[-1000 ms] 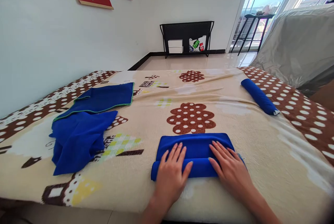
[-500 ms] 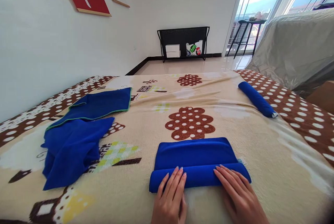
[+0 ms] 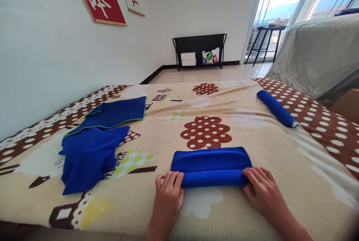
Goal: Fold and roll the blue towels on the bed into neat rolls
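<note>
A blue towel [image 3: 211,159] lies partly rolled in front of me, its near edge a thick roll and its far part flat. My left hand [image 3: 169,188] is closed round the left end of the roll, fingers bent over the top. At the other end, my right hand [image 3: 259,185] grips the roll with fingers on top and the thumb low on the near side. Both palms are hidden. Farther right, a finished-looking blue roll [image 3: 276,108] rests at a slant. To the left, a crumpled blue cloth [image 3: 86,160] touches a flatter blue cloth with green edging [image 3: 119,113].
Everything lies on a cream blanket [image 3: 157,136] with brown dotted borders. Beyond the bed's far edge, a black rack [image 3: 199,48] stands by the wall. A black stool [image 3: 266,42] is near the window, beside a plastic-covered piece of furniture [image 3: 322,50].
My hands have moved apart to the ends of the roll, and their fingers have curled over it. The roll has advanced away from me, leaving less of the towel flat. The view has shifted slightly.
</note>
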`<state>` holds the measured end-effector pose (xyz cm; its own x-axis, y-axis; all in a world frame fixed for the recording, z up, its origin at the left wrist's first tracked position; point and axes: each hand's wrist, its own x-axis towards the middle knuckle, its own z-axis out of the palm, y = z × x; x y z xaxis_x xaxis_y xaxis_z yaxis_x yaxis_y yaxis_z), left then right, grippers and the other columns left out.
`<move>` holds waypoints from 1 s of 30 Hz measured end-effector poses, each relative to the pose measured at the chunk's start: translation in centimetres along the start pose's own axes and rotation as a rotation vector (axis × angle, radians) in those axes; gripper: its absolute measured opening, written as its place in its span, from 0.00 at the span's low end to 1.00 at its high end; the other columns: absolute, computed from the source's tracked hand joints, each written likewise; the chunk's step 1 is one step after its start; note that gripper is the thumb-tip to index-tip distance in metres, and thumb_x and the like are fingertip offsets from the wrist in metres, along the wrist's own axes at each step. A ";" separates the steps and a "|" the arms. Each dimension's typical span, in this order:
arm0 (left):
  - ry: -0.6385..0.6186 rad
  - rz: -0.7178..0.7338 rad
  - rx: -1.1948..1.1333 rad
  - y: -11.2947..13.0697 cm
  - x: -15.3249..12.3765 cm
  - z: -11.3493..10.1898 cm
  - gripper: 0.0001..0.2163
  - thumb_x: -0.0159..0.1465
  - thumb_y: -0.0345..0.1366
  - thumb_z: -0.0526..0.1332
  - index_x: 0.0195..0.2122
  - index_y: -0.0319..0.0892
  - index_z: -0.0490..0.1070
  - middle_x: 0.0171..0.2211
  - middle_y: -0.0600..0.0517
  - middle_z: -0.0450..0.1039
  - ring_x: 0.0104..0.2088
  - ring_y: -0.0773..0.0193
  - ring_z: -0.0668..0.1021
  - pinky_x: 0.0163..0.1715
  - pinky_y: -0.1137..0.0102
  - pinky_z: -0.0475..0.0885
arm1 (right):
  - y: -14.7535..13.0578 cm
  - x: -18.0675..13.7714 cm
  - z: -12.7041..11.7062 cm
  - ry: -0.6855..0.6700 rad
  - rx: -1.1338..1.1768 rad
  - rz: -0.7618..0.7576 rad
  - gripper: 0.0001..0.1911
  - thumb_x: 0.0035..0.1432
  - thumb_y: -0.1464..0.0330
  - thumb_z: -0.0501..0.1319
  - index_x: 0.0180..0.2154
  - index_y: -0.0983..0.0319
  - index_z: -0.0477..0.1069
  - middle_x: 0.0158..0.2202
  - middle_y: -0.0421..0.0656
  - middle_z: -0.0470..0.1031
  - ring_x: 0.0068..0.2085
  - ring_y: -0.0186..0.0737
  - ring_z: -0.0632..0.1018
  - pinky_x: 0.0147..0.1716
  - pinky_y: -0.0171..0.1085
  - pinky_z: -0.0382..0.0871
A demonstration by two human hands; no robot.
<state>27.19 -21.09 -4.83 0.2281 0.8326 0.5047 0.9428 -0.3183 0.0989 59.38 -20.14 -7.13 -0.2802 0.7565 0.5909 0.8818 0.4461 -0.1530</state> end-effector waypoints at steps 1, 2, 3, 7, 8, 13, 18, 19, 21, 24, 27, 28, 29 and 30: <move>-0.065 0.002 0.025 0.0 1.1 -0.2 0.16 0.59 0.19 0.53 0.41 0.42 0.74 0.36 0.49 0.79 0.40 0.55 0.79 0.49 0.55 0.63 | 0.0 1.1 0.1 -0.027 -0.007 0.004 0.12 0.58 0.79 0.52 0.37 0.62 0.70 0.35 0.44 0.76 0.39 0.43 0.75 0.49 0.48 0.63; -0.118 0.004 0.045 0.2 2.2 -0.3 0.16 0.59 0.19 0.52 0.39 0.41 0.74 0.34 0.48 0.78 0.39 0.53 0.79 0.48 0.53 0.63 | -0.1 2.2 0.2 -0.055 -0.016 0.002 0.11 0.57 0.79 0.52 0.35 0.62 0.70 0.32 0.45 0.75 0.38 0.44 0.74 0.48 0.49 0.63; -0.155 0.007 0.058 0.7 3.3 -0.4 0.15 0.59 0.19 0.52 0.38 0.40 0.74 0.33 0.47 0.77 0.38 0.52 0.78 0.48 0.52 0.63 | -0.5 3.2 0.5 -0.076 -0.021 -0.007 0.11 0.57 0.80 0.51 0.33 0.62 0.70 0.31 0.45 0.74 0.37 0.44 0.74 0.48 0.49 0.63; -0.195 0.115 -0.003 4.4 6.5 1.2 0.12 0.63 0.24 0.54 0.43 0.42 0.74 0.39 0.47 0.78 0.43 0.54 0.78 0.53 0.54 0.64 | -3.5 6.4 2.5 -0.144 0.048 -0.169 0.15 0.59 0.78 0.53 0.42 0.61 0.74 0.44 0.46 0.78 0.48 0.40 0.76 0.54 0.42 0.65; -0.207 0.152 -0.030 5.1 6.8 1.9 0.12 0.65 0.27 0.55 0.46 0.43 0.74 0.42 0.48 0.78 0.45 0.56 0.78 0.53 0.58 0.66 | -4.1 6.8 3.0 -0.163 0.070 -0.211 0.16 0.61 0.76 0.53 0.46 0.60 0.73 0.48 0.44 0.78 0.51 0.38 0.75 0.55 0.39 0.64; -0.238 0.170 -0.078 1.6 5.4 3.2 0.17 0.72 0.39 0.52 0.60 0.42 0.67 0.57 0.46 0.74 0.57 0.56 0.74 0.55 0.59 0.66 | -0.7 5.0 3.4 -0.204 0.062 -0.175 0.22 0.69 0.61 0.53 0.60 0.62 0.66 0.58 0.47 0.73 0.58 0.43 0.73 0.59 0.46 0.64; -0.266 0.094 -0.016 -4.0 3.6 1.4 0.17 0.73 0.39 0.50 0.60 0.43 0.68 0.59 0.47 0.72 0.60 0.56 0.73 0.58 0.55 0.65 | 4.0 3.3 2.1 -0.245 -0.029 -0.052 0.26 0.70 0.55 0.52 0.62 0.62 0.65 0.59 0.48 0.72 0.59 0.47 0.73 0.61 0.52 0.61; -0.255 0.071 0.020 -3.7 3.8 1.3 0.17 0.73 0.38 0.50 0.59 0.42 0.69 0.59 0.45 0.73 0.60 0.54 0.73 0.59 0.52 0.63 | 3.5 3.6 2.1 -0.250 -0.044 -0.041 0.25 0.70 0.56 0.51 0.60 0.63 0.67 0.58 0.50 0.73 0.58 0.49 0.74 0.62 0.54 0.59; -0.224 0.041 0.078 -1.6 4.5 1.4 0.17 0.71 0.34 0.50 0.57 0.38 0.70 0.58 0.41 0.73 0.59 0.49 0.73 0.60 0.46 0.59 | 1.2 4.9 2.6 -0.256 -0.042 -0.053 0.24 0.71 0.58 0.50 0.58 0.65 0.70 0.57 0.53 0.73 0.59 0.52 0.73 0.63 0.58 0.55; -0.242 0.145 0.002 2.2 6.2 2.4 0.20 0.70 0.31 0.49 0.61 0.37 0.67 0.61 0.42 0.70 0.62 0.53 0.71 0.61 0.52 0.60 | -2.7 7.0 3.7 -0.295 0.018 -0.149 0.22 0.71 0.61 0.49 0.60 0.62 0.68 0.60 0.50 0.70 0.61 0.46 0.72 0.62 0.50 0.60; -0.295 0.220 -0.097 2.6 7.0 3.2 0.20 0.72 0.39 0.50 0.63 0.41 0.65 0.63 0.46 0.68 0.63 0.57 0.70 0.58 0.59 0.66 | -2.7 7.5 4.2 -0.334 0.056 -0.199 0.24 0.71 0.58 0.50 0.62 0.60 0.66 0.62 0.46 0.68 0.62 0.42 0.71 0.59 0.45 0.65; -0.300 0.204 -0.098 1.7 7.0 3.3 0.20 0.72 0.42 0.51 0.63 0.43 0.66 0.63 0.46 0.68 0.63 0.56 0.70 0.57 0.59 0.67 | -1.6 7.2 4.2 -0.340 0.054 -0.184 0.25 0.71 0.57 0.50 0.62 0.60 0.65 0.62 0.47 0.68 0.62 0.43 0.70 0.59 0.46 0.65; -0.300 0.182 -0.089 0.5 6.8 3.2 0.21 0.72 0.45 0.51 0.62 0.44 0.66 0.63 0.46 0.68 0.62 0.56 0.70 0.57 0.59 0.67 | -0.2 6.7 4.0 -0.344 0.047 -0.158 0.26 0.70 0.55 0.51 0.63 0.60 0.64 0.63 0.47 0.67 0.62 0.44 0.70 0.59 0.47 0.65; -0.298 0.165 -0.081 -0.8 6.5 3.1 0.22 0.72 0.47 0.52 0.62 0.44 0.66 0.64 0.46 0.67 0.63 0.56 0.70 0.58 0.58 0.66 | 1.5 6.1 3.8 -0.346 0.041 -0.133 0.27 0.70 0.54 0.51 0.64 0.59 0.63 0.64 0.47 0.66 0.63 0.45 0.69 0.60 0.48 0.64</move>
<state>28.67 -14.04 -4.31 0.4482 0.8587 0.2484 0.8677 -0.4848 0.1102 57.53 -13.02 -6.80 -0.5094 0.8042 0.3061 0.8149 0.5652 -0.1288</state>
